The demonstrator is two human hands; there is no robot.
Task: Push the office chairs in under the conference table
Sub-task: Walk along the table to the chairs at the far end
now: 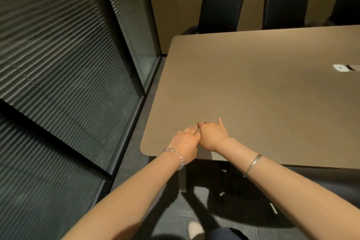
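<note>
The brown conference table (253, 87) fills the right half of the head view. Three black office chairs stand along its far side, at the left (222, 9), in the middle (285, 5) and at the right edge (346, 0), their backs upright close to the table edge. Under the near edge I see the dark base and casters of another chair (223, 193); its seat is hidden by the tabletop. My left hand (187, 142) and my right hand (212, 135) meet over the near left corner, touching each other. Neither holds anything. The right fingers are curled.
A glass wall with dark blinds (68, 64) runs along the left, leaving a narrow carpeted strip (136, 122) beside the table. A white cable box (343, 67) is set into the tabletop at the right. My shoe (194, 230) shows on the carpet below.
</note>
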